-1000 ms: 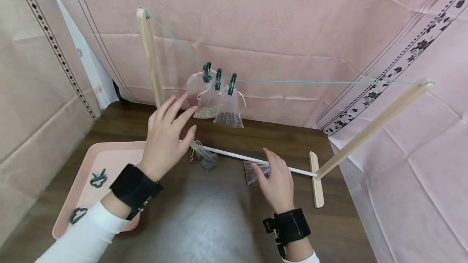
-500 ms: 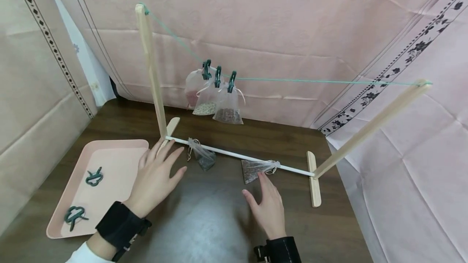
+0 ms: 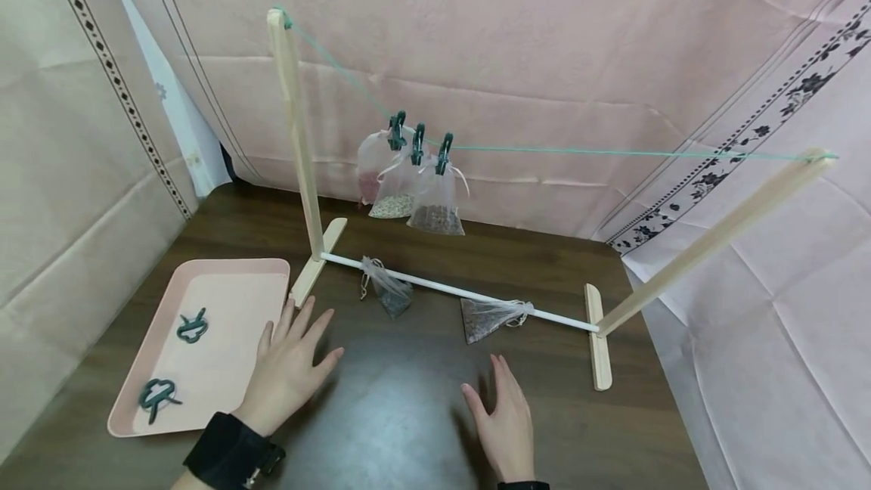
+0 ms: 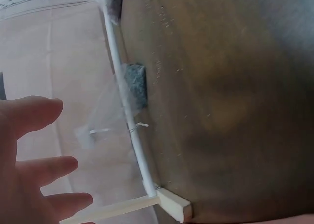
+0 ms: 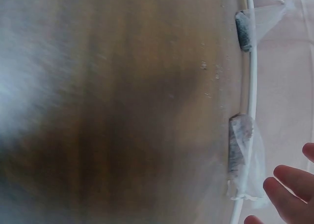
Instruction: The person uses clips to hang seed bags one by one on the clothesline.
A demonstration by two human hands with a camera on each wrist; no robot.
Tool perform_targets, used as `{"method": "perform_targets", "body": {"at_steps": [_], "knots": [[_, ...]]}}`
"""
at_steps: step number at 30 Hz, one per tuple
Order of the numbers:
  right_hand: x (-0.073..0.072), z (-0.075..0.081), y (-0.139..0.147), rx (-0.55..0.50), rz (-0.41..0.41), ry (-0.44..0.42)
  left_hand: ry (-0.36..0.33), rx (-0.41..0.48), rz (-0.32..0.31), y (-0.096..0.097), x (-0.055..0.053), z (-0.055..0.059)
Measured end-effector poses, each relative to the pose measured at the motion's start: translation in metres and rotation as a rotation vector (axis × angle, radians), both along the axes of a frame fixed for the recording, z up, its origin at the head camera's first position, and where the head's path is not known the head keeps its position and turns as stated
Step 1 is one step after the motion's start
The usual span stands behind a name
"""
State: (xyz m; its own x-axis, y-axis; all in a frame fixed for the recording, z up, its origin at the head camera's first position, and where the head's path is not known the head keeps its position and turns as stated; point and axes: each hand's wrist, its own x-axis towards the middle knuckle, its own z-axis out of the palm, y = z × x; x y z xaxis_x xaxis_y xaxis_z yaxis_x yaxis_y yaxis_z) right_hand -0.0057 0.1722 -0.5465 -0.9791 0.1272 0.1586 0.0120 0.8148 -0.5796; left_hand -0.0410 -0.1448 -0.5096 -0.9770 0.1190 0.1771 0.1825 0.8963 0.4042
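Observation:
My left hand (image 3: 289,373) is held with spread fingers just right of the pink tray (image 3: 204,268), holding nothing. The right hand (image 3: 505,422), fingers extended, hovers over the table in front of a sheer drawstring bag with dark filling (image 3: 485,318). Another sheer bag with blue-grey contents (image 3: 392,292) lies to its left; both drape against the white rod (image 3: 435,286). Three filled sheer bags, such as the rightmost bag (image 3: 435,206), hang from a green cord (image 3: 578,151) by dark green clips (image 3: 444,154). In the tray lie two dark green clips, one nearer (image 3: 156,397) and one farther (image 3: 193,325).
Wooden posts stand at the left (image 3: 297,134) and right (image 3: 714,237), with the cord tied between their tops. Their flat wooden feet (image 3: 598,354) rest on the dark wooden table (image 3: 381,429). Pink patterned cloth (image 3: 544,44) encloses the back and sides.
Both hands have drawn back toward me, the left dropping from in front of the hanging bags to beside the tray, the right leaving the dark-filled bag. The bags have stayed put.

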Motion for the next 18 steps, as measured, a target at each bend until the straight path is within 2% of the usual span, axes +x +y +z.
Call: {"method": "perform_targets", "body": {"at_steps": [7,12,15,18], "knots": [[0.008,-0.01,0.009,-0.018,-0.008,0.004,-0.068,0.023,0.012,0.002,0.008,-0.011],[0.015,-0.015,0.02,-0.05,-0.065,-0.07,-0.108,0.055,0.084,-0.009,0.012,-0.015],[0.014,-0.018,0.024,-0.049,-0.095,-0.116,-0.137,0.048,0.106,-0.018,0.013,-0.016],[0.01,-0.02,0.024,-0.052,-0.1,-0.126,-0.154,0.047,0.126,-0.026,0.014,-0.016]]}}
